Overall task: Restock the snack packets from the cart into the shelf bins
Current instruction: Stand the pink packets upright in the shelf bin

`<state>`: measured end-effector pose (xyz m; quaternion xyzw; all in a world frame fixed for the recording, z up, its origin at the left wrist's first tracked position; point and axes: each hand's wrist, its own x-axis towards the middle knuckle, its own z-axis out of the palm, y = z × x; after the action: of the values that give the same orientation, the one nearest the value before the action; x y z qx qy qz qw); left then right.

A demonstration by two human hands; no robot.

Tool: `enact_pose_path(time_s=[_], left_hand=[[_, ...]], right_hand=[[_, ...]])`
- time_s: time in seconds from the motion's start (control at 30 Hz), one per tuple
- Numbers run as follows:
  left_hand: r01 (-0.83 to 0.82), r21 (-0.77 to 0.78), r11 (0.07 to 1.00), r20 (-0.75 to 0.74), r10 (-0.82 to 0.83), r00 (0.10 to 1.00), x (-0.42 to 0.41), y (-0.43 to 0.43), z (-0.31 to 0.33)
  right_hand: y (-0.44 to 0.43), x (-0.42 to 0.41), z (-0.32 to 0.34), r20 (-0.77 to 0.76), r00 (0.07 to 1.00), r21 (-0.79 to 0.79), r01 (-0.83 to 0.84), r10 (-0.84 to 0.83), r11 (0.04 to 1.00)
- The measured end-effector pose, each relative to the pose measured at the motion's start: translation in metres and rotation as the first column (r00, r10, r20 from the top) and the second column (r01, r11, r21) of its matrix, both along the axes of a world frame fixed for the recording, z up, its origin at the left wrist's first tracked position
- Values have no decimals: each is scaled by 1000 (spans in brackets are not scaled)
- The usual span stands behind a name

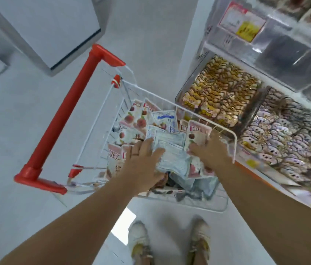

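A white wire cart (233, 148) with a red handle (63, 119) stands in front of me, full of snack packets. Pink fruit-print packets (137, 119) lie at its far side and pale blue-white packets (172, 150) on top in the middle. My left hand (143, 161) lies on the left part of the pale packets with its fingers stretched out. My right hand (210, 152) is at their right edge, fingers curled down onto them beside a pink packet (194, 138). To the right, one shelf bin (219, 92) holds golden-brown packets and another (284, 138) pale pink ones.
Above those bins is a clear shelf bin (292, 54) with a red and yellow price label (242, 22). A white cabinet (42, 29) stands on the pale floor at the upper left. My feet in light shoes (139, 243) are just behind the cart.
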<state>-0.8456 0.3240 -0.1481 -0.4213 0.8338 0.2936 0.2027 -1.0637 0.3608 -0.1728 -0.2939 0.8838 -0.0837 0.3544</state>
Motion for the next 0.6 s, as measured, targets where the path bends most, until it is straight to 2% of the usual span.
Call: enact_pose_path(time_s=[0.1, 0.13, 0.2, 0.27, 0.37, 0.47, 0.53, 0.6], left_hand=[[-106, -91, 990, -97, 97, 991, -4, -1, -9], [-160, -115, 980, -135, 144, 980, -6, -1, -12], [-250, -145, 957, -179, 223, 958, -10, -1, -16], [-285, -163, 944, -184, 255, 949, -14, 4, -18], [-294, -180, 939, -150, 269, 951, -20, 11, -17], [-260, -222, 940, -96, 244, 965, -24, 12, -15], [-276, -217, 937, -91, 262, 961, -25, 11, -16], [-298, -219, 929, -101, 282, 954, -26, 12, -19]], right_hand=[[-2, 1, -11, 57, 994, -45, 91, -89, 995], [-5, 0, -13, 120, 983, -61, 150, -142, 987], [-11, -4, -16, 238, 939, -39, 263, -247, 964], [-12, -10, -12, 289, 909, -1, 313, -300, 950], [-9, -13, -8, 303, 893, 37, 338, -333, 940], [-17, -9, -21, 435, 833, 56, 354, -342, 934], [-20, -20, -62, 436, 853, 38, 300, -286, 953], [-19, -21, -57, 410, 883, 44, 232, -229, 972]])
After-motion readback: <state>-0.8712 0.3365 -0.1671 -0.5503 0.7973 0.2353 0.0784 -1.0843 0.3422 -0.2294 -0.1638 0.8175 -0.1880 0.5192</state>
